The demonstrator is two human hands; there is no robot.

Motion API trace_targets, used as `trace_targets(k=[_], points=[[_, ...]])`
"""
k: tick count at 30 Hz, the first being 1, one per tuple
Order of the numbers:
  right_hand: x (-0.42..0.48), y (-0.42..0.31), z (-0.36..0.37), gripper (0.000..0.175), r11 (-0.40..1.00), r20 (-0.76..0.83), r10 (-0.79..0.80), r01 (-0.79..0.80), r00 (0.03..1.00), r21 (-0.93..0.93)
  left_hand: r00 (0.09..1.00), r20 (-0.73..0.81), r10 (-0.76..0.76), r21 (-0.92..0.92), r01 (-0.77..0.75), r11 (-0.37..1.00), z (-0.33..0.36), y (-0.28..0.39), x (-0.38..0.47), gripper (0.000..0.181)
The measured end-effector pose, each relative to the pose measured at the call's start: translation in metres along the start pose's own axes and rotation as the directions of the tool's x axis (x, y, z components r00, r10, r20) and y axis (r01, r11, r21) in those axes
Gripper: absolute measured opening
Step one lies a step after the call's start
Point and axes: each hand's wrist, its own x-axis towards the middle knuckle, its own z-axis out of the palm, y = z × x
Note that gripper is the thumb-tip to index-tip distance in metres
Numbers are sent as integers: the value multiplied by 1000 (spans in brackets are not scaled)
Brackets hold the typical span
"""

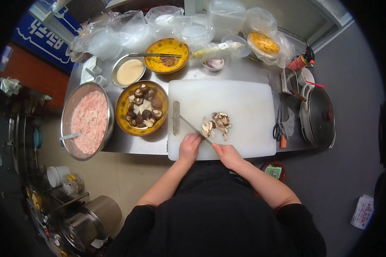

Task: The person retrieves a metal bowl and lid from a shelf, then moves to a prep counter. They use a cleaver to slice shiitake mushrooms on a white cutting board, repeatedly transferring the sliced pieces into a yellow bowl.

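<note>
My right hand [226,155] grips a kitchen knife [189,124] by its handle, and the blade slants up and to the left across the white cutting board [244,96]. Against the blade's near side, the curled fingers of my left hand [189,148] press down on what looks like a mushroom, mostly hidden by fingers and knife. Just beyond the blade lies a small pile of sliced mushrooms [220,122]. Left of the board stands a yellow patterned bowl [120,110] holding whole shiitake mushrooms [139,119] and pale pieces.
A steel bowl [109,128] of minced meat [89,122] stands far left. Behind are a bowl of pale liquid [130,71] and a yellow bowl [151,66] with chopsticks [138,55] across it. Scissors [277,131] and a lidded electric pan [320,119] sit right of the board.
</note>
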Motion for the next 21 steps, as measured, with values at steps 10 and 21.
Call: trace_targets(k=[10, 21], points=[[2, 10, 2, 55, 997, 26, 65, -65, 998, 28, 1000, 19, 12, 38, -12, 999, -4, -2, -3, 17], [9, 28, -42, 54, 779, 134, 393, -407, 910, 478, 934, 207, -291, -242, 337, 910, 28, 6, 29, 9]])
